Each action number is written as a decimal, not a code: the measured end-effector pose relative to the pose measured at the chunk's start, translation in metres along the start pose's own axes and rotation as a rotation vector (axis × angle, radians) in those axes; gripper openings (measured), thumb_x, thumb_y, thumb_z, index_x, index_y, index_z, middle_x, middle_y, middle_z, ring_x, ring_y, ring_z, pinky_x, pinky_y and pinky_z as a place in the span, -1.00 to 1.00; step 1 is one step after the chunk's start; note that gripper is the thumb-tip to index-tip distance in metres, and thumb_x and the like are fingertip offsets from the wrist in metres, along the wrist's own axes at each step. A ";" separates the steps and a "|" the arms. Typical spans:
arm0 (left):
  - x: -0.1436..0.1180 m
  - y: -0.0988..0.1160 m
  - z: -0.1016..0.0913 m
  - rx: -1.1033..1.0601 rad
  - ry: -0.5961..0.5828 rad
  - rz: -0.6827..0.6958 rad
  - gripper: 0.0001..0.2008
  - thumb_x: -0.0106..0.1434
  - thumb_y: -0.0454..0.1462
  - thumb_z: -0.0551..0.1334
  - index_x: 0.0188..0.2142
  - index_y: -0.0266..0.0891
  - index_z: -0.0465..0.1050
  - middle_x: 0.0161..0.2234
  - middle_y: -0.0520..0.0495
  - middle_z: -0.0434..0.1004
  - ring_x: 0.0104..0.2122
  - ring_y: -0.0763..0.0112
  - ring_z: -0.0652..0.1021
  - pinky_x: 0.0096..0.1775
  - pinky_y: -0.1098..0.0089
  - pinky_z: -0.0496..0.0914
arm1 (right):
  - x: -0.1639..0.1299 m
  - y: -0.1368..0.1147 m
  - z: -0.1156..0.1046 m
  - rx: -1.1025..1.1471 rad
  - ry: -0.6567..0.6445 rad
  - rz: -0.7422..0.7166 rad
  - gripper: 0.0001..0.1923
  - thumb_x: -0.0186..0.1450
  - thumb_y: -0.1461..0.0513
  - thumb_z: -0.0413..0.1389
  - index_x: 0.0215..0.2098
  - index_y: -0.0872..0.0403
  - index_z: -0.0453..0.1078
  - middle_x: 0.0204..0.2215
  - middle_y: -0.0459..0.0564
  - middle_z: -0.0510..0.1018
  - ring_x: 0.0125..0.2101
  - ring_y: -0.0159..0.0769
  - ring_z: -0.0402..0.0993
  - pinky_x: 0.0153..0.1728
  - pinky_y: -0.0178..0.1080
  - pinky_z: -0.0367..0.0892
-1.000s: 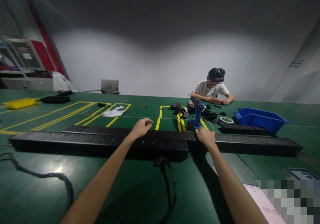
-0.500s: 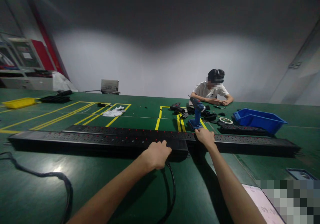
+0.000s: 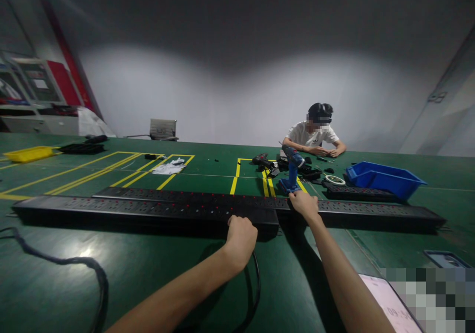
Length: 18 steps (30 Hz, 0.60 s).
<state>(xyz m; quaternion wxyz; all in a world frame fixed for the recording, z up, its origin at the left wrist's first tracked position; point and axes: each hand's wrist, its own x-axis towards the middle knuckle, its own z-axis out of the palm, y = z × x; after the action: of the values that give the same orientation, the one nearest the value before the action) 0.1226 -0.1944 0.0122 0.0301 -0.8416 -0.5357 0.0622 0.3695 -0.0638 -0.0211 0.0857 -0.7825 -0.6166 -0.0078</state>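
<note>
Two long black power strips with rows of sockets and small red marks lie across the green table. My left hand (image 3: pixel 242 239) is closed at the front side of the near power strip (image 3: pixel 148 213), close to its right end. What its curled fingers hold, if anything, is hidden. A black cable (image 3: pixel 257 278) hangs down just below that hand. My right hand (image 3: pixel 305 204) is closed over the far power strip (image 3: pixel 371 214), its fingertips by the foot of a blue cordless drill (image 3: pixel 293 169). The drill stands upright behind the strip.
A blue bin (image 3: pixel 384 177), a white ring (image 3: pixel 335 180) and dark tools lie at right. Across the table sits a person (image 3: pixel 309 135). A yellow tray (image 3: pixel 29 154) and papers (image 3: pixel 168 166) are further left. A thick cable (image 3: pixel 63 260) and a phone (image 3: pixel 389 301) lie nearer.
My left hand has drawn back from the top of the near power strip to its front side, with the knuckles turned up. My right hand has stayed in place.
</note>
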 end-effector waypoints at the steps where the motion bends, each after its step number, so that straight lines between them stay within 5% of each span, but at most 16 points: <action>1: 0.000 0.000 -0.001 0.005 0.008 0.004 -0.78 0.25 -0.29 0.15 -0.23 -0.27 0.57 -0.24 -0.41 0.52 -0.20 0.03 0.53 -0.17 0.08 0.30 | 0.000 0.000 0.000 -0.001 0.000 0.000 -0.51 0.35 0.04 -0.20 -0.18 0.11 0.49 -0.20 0.22 0.55 -0.14 -0.01 0.44 -0.06 0.02 0.09; 7: -0.013 -0.017 -0.030 0.058 0.003 0.050 -0.77 0.15 -0.34 0.23 -0.18 -0.24 0.53 -0.17 -0.35 0.51 -0.13 0.00 0.50 -0.13 0.12 0.31 | 0.001 0.001 0.000 0.007 0.001 0.003 -0.50 0.34 0.03 -0.21 -0.18 0.10 0.49 -0.21 0.21 0.55 -0.16 -0.03 0.44 -0.06 0.01 0.10; 12: -0.018 -0.057 -0.061 -0.103 0.146 0.082 -0.70 0.18 -0.24 0.21 -0.07 -0.16 0.43 -0.14 -0.22 0.51 -0.11 0.05 0.51 -0.07 0.13 0.30 | 0.000 0.000 -0.001 0.000 0.003 0.006 -0.50 0.35 0.04 -0.20 -0.18 0.12 0.50 -0.21 0.22 0.55 -0.14 -0.01 0.44 -0.06 0.01 0.10; 18: 0.016 -0.109 -0.046 -0.282 0.257 -0.011 -0.56 0.32 -0.19 0.08 0.18 -0.06 0.22 0.00 -0.12 0.49 -0.03 0.17 0.50 0.00 0.25 0.30 | -0.002 -0.001 -0.003 -0.007 -0.018 0.013 -0.51 0.36 0.05 -0.21 -0.16 0.11 0.49 -0.18 0.21 0.54 -0.11 -0.01 0.43 -0.04 0.02 0.09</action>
<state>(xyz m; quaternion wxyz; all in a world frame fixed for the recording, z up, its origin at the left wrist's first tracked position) 0.0383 -0.1328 0.0693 -0.0197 -0.8356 -0.5353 -0.1219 0.3687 -0.0659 -0.0182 0.0775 -0.7869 -0.6122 -0.0025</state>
